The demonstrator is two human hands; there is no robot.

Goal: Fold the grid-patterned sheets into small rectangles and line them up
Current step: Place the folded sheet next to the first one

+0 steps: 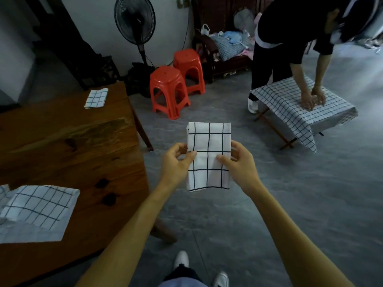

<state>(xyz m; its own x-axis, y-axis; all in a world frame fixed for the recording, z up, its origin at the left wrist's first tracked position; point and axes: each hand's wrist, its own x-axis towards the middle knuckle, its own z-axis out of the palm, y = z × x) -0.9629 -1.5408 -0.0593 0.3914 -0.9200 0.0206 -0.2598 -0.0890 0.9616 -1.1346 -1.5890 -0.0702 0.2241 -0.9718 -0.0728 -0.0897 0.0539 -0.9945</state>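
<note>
At far left, a loosely folded grid-patterned sheet [39, 206] lies limp at the near edge of a wooden table [83, 154] — its top is brown, with dark knots and a visible grain. Farther back on the same table sits a small folded rectangle [96, 98] of the same white cloth with thin dark lines.

Past the table's right edge, over the grey mottled floor [290, 204], the person holds a folded sheet [208, 156] up in the air, an upright rectangle of soft fabric with bold black grid lines. The left hand [178, 162] pinches its left edge between thumb and curled fingers; the right hand [238, 162] grips the right edge the same way, thumb on the front face.

Behind stand two glossy red plastic stools [176, 88] and a black pedestal fan [135, 23]. At right, another person [290, 38] bends over a low folding table [302, 108] draped in grid cloth — both hands pressing on it.
</note>
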